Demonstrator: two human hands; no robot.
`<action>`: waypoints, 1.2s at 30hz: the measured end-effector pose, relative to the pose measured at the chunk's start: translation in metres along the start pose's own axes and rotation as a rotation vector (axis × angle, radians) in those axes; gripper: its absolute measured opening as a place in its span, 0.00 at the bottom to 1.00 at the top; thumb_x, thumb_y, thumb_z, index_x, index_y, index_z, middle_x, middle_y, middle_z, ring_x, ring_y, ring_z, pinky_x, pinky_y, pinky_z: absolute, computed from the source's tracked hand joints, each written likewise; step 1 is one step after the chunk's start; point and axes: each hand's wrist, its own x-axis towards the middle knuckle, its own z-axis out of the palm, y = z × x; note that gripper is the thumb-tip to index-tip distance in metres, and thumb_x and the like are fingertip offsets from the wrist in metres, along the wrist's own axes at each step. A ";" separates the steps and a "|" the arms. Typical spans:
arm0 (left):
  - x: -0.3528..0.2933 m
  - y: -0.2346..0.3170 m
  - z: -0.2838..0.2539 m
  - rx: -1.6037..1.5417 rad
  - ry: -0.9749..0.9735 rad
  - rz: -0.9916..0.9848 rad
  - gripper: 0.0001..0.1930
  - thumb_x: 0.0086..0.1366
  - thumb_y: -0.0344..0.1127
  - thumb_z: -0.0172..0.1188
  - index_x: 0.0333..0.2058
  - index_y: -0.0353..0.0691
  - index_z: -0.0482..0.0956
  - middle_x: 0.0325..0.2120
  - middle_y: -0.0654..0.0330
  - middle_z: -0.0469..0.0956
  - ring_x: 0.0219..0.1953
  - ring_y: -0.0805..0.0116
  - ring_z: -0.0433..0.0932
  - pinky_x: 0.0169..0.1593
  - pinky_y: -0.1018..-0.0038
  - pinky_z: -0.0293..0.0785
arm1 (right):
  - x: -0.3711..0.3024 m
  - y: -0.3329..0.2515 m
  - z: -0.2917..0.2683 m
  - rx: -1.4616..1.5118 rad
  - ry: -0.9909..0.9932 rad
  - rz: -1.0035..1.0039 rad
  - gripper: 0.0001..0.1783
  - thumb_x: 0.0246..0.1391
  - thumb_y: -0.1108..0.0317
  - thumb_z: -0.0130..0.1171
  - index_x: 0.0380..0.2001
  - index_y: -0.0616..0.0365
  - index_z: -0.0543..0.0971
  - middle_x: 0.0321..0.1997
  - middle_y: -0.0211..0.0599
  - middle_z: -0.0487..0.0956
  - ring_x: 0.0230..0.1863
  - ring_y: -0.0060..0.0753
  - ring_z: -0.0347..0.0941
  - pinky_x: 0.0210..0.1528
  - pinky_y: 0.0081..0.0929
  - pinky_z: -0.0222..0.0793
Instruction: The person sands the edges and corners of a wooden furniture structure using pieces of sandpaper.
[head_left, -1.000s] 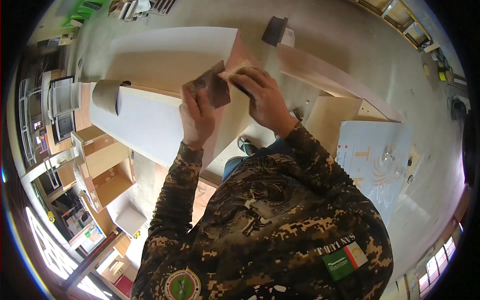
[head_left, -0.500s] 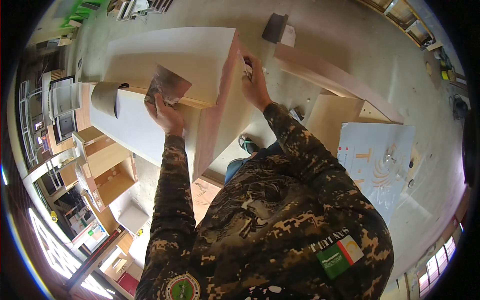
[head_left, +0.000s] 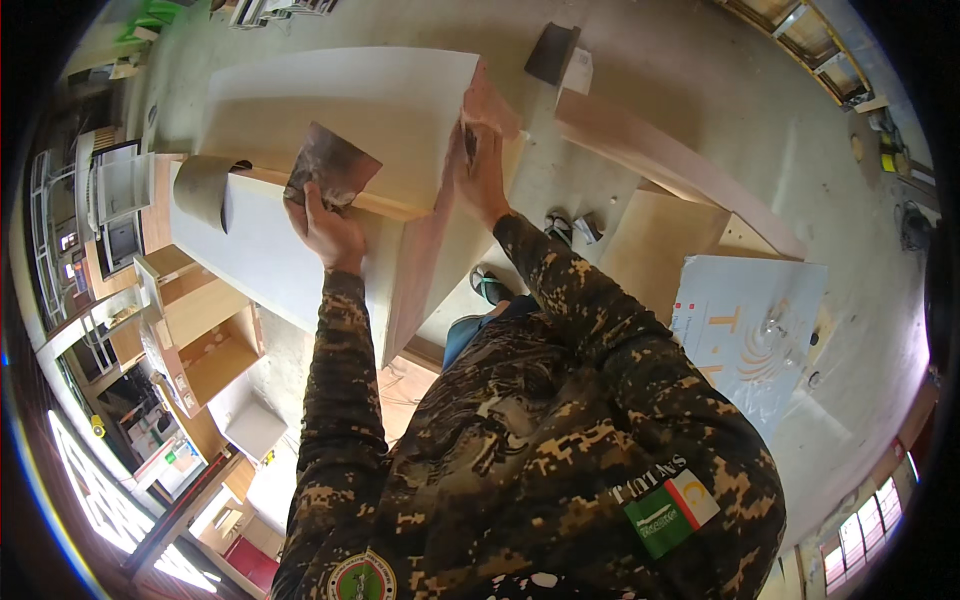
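Note:
My left hand (head_left: 328, 232) grips a thin, dark brown square plate (head_left: 336, 168) by its lower corner, thumb on its smeared face. The plate is held over the inner edge of a large white panelled box (head_left: 265, 238). Against the pinkish-brown edge (head_left: 480, 98) of the box's upright white panel (head_left: 340, 100), my right hand (head_left: 484, 175) is closed on a small, dark, flat piece (head_left: 470, 142). Most of that piece is hidden by the fingers, so its kind does not show.
A curled brown sheet (head_left: 203, 194) hangs over the box's left end. To the right are a long pinkish-edged board (head_left: 680, 165), a wooden box (head_left: 660, 235) and a pale blue printed sheet (head_left: 745, 335). A dark bin-like object (head_left: 551, 54) lies beyond. My sandalled foot (head_left: 490, 285) is below.
My right hand has moved slightly left and down, from beside the panel onto its pinkish edge. The left hand keeps hold of the plate, nearly still. The view has shifted a little.

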 end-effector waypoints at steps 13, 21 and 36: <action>0.003 -0.001 -0.005 0.033 -0.032 -0.015 0.15 0.69 0.33 0.54 0.52 0.36 0.70 0.49 0.54 0.75 0.50 0.61 0.75 0.51 0.68 0.73 | 0.056 0.011 -0.045 0.159 -0.075 0.115 0.30 0.47 0.86 0.41 0.56 0.62 0.69 0.56 0.52 0.71 0.61 0.48 0.68 0.61 0.34 0.63; -0.002 0.002 0.007 0.044 -0.029 -0.011 0.13 0.70 0.33 0.50 0.50 0.35 0.68 0.47 0.55 0.75 0.49 0.66 0.74 0.51 0.70 0.72 | -0.005 0.010 -0.022 0.059 -0.015 0.010 0.35 0.39 0.88 0.40 0.56 0.61 0.70 0.56 0.51 0.72 0.61 0.52 0.67 0.65 0.35 0.61; -0.055 0.041 0.026 -0.108 -0.140 -0.440 0.15 0.69 0.34 0.52 0.52 0.36 0.71 0.46 0.55 0.76 0.48 0.60 0.77 0.47 0.67 0.78 | -0.030 -0.086 -0.115 0.393 -0.412 0.178 0.32 0.45 0.92 0.39 0.54 0.60 0.72 0.56 0.44 0.72 0.63 0.38 0.68 0.63 0.32 0.64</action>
